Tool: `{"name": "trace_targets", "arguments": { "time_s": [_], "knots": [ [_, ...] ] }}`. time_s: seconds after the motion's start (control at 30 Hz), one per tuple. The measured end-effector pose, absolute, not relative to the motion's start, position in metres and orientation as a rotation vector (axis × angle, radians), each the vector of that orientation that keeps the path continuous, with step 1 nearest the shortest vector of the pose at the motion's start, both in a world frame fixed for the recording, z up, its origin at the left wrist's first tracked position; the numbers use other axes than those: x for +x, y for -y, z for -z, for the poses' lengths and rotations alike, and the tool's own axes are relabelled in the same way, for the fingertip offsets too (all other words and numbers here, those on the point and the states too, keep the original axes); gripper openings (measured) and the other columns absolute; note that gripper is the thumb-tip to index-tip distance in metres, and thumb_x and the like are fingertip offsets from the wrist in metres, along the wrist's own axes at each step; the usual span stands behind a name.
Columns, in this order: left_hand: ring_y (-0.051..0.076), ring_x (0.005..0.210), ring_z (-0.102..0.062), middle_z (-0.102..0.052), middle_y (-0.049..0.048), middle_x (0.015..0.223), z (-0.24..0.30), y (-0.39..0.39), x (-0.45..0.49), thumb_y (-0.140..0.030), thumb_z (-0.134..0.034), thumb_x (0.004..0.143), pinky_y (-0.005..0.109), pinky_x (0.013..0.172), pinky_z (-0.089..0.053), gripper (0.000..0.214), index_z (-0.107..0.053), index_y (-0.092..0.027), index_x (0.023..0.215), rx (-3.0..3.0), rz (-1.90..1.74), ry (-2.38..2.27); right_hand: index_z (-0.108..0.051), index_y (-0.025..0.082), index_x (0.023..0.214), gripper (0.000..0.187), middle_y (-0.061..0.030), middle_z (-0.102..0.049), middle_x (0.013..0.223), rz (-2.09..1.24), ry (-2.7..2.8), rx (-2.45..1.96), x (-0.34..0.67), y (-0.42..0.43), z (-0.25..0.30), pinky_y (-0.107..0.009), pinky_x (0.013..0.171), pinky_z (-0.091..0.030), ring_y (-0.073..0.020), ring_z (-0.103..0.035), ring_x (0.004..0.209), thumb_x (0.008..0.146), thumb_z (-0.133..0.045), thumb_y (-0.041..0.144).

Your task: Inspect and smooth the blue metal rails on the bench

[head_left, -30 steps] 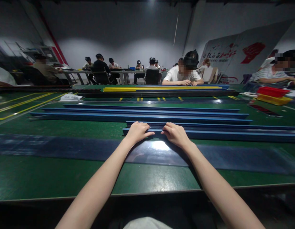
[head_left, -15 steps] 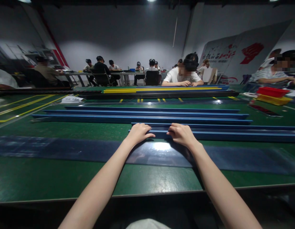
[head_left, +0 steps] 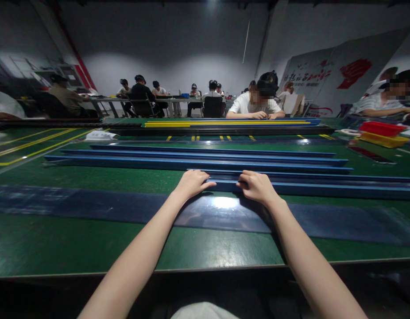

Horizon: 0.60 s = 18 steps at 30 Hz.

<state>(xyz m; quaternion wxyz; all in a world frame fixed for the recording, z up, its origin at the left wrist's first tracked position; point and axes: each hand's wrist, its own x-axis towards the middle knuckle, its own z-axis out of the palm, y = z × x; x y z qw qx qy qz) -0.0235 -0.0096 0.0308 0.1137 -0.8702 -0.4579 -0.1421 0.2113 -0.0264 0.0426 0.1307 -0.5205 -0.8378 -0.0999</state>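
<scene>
A long blue U-shaped channel (head_left: 341, 186) lies across the green table, running out of view on the right. My left hand (head_left: 192, 183) wraps its left end, fingers curled over the far wall and thumb along the near wall. A short way to the right, my right hand (head_left: 256, 185) is closed on the same channel, with fingers bent into the trough. Just beyond it lie several more blue channels (head_left: 158, 163), side by side. Between my forearms and the channel stretches a flat, shiny, dark transparent strip (head_left: 125, 208).
Yellow strips (head_left: 172, 124) and a black strip (head_left: 225, 130) lie at the far side, where a person (head_left: 254, 104) works. At right sit a red tray (head_left: 384, 128), a yellow tray (head_left: 384, 139) and a phone-like dark slab (head_left: 371, 152). The table's edge (head_left: 221, 268) is near me.
Both hands keep their hold on the blue channel. They and its left end appear slightly further right, while the whole view has also shifted a little.
</scene>
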Motion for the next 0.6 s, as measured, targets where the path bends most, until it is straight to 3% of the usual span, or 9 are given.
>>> {"name": "trace_targets", "arguments": {
  "time_s": [0.6],
  "knots": [
    [0.017, 0.083, -0.062, -0.068, 0.0044, 0.087, -0.0339, 0.0106, -0.0236, -0.046, -0.032, 0.091, 0.024, 0.064, -0.038, 0.045, -0.065, -0.018, 0.082, -2.493, 0.395, 1.447, -0.060, 0.019, 0.074, 0.022, -0.0040, -0.062, 0.082, 0.290, 2.459, -1.490, 0.2108, 0.0266, -0.0420, -0.025, 0.057, -0.027, -0.0154, -0.055, 0.076, 0.083, -0.043, 0.031]
  ]
}}
